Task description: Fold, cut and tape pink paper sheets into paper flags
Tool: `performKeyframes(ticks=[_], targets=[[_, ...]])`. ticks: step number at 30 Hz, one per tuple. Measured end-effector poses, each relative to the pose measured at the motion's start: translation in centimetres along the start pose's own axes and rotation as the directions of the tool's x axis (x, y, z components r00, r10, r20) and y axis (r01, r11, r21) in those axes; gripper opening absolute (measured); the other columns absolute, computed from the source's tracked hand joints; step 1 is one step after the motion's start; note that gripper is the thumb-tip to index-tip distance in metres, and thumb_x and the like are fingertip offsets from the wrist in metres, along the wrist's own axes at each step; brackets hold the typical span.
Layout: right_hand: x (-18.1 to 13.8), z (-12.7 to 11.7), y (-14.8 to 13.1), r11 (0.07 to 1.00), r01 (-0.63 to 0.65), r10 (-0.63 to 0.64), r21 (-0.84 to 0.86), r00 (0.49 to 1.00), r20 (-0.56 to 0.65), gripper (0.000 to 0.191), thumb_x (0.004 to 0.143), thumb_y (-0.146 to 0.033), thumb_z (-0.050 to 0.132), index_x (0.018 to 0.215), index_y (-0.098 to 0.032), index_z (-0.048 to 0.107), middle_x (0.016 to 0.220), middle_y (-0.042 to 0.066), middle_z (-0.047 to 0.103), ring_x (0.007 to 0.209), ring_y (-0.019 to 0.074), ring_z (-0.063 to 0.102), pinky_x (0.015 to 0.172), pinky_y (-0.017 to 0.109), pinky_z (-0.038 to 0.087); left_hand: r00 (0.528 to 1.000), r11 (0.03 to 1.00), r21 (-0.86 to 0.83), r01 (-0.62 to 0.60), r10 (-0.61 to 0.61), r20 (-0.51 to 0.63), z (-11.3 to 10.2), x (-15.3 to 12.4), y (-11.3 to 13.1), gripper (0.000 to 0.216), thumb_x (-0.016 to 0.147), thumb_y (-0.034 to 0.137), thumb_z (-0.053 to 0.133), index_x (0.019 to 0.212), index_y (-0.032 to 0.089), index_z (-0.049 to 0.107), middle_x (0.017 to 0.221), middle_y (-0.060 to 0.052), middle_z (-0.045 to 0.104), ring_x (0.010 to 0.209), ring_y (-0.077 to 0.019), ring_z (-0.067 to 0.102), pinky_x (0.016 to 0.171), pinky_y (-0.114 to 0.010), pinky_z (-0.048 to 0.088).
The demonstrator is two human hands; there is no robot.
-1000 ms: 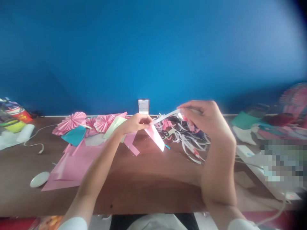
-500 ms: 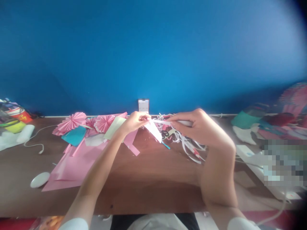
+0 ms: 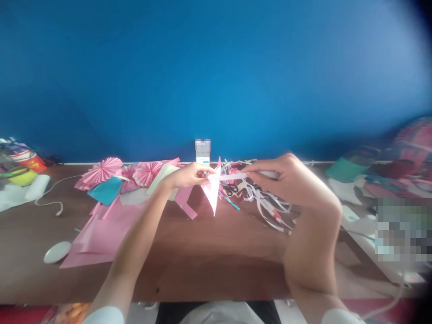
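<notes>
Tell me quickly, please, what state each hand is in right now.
Left hand: closed, pinching the pink paper piece near its top.
Right hand: closed, pinching a white paper strip that reaches that piece.

We see a pink paper fan [image 3: 101,170] and a second fan [image 3: 146,172] near the far edge of the brown table [image 3: 216,265], with a teal sheet [image 3: 107,191] just in front. A white mouse [image 3: 56,252] lies beside a large pink sheet [image 3: 101,236]. A phone [image 3: 203,152] leans on the blue wall [image 3: 216,67], near a heap of cut strips [image 3: 270,204].
</notes>
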State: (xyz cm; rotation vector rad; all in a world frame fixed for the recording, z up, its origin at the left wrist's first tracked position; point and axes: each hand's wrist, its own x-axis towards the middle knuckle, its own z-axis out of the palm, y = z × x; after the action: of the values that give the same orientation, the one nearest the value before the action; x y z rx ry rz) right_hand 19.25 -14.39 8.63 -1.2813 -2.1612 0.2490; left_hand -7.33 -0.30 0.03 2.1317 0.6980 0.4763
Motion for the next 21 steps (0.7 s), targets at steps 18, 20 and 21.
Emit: performKeyframes(ticks=[18,20,21], targets=[[1.0,0.0,3.4,0.960,-0.182,0.183,0.215,0.983,0.011,0.032,0.087,-0.042,0.062,0.100,-0.017,0.076,0.054,0.001,0.062,0.042,0.0092,0.048,0.040,0.023,0.031,0.955,0.981,-0.094,-0.167,0.185,0.230,-2.1,-3.0,2.9,0.049,0.085,0.033,0.067,0.133,0.023,0.061,0.126,-0.014,0.064,0.085,-0.0161,0.062,0.066,-0.023,0.047],[1.1,0.2,3.7,0.951,-0.190,0.193,0.244,0.981,0.014,0.032,0.087,-0.043,0.062,0.100,-0.017,0.076,0.052,0.001,0.061,0.040,0.0086,0.047,0.039,0.022,0.030,0.952,0.975,-0.120,-0.189,0.212,0.221,-2.1,-3.2,3.2,0.048,0.085,0.032,0.067,0.132,0.022,0.062,0.129,-0.015,0.063,0.091,-0.0186,0.063,0.069,-0.025,0.050],[1.2,0.3,3.9,0.947,-0.195,0.197,0.256,0.980,0.020,0.032,0.087,-0.043,0.062,0.100,-0.017,0.076,0.052,0.000,0.061,0.040,0.0084,0.046,0.039,0.022,0.030,0.950,0.972,-0.131,-0.196,0.221,0.220,-2.1,-3.3,3.4,0.047,0.086,0.031,0.067,0.132,0.022,0.062,0.131,-0.015,0.062,0.094,-0.0197,0.064,0.071,-0.026,0.051]])
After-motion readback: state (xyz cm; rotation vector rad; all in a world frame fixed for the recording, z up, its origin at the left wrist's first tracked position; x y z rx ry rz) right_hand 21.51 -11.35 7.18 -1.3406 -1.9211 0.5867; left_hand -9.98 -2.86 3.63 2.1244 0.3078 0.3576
